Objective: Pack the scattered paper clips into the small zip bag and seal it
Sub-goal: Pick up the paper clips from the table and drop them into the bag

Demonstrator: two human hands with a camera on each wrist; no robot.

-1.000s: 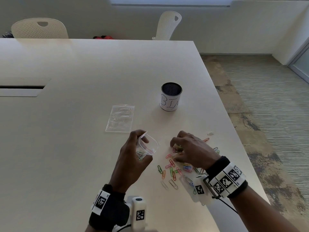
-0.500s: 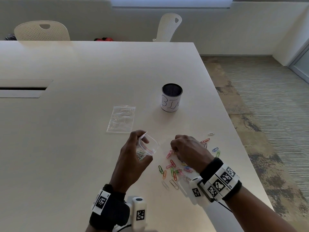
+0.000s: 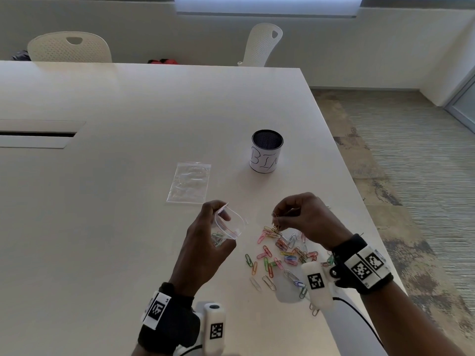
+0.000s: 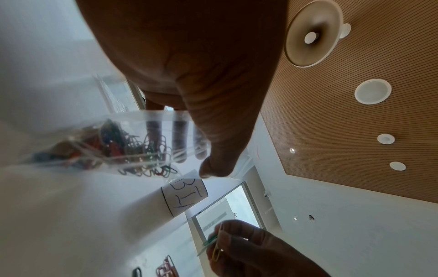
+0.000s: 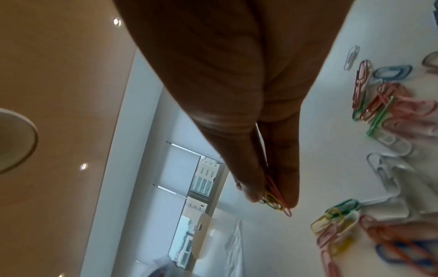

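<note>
Zip bag (image 3: 227, 227) clear, mouth open — left hand (image 3: 205, 242) grips | right hand (image 3: 303, 217) pinches paper clips (image 3: 276, 223)

A large pale table (image 3: 128, 111) carries everything, with a long recessed slot (image 3: 38, 134) set into its surface at the left. Toward the right side stands a round mesh cup (image 3: 266, 151) wrapped in white paper with handwritten letters, and just left of it a clear, flat zip bag (image 3: 189, 182) lies on the top. Nearer the right front corner, coloured paper clips (image 3: 281, 255) lie scattered loosely on the surface: pink, green, orange, blue, yellow and silver, some overlapping.
</note>
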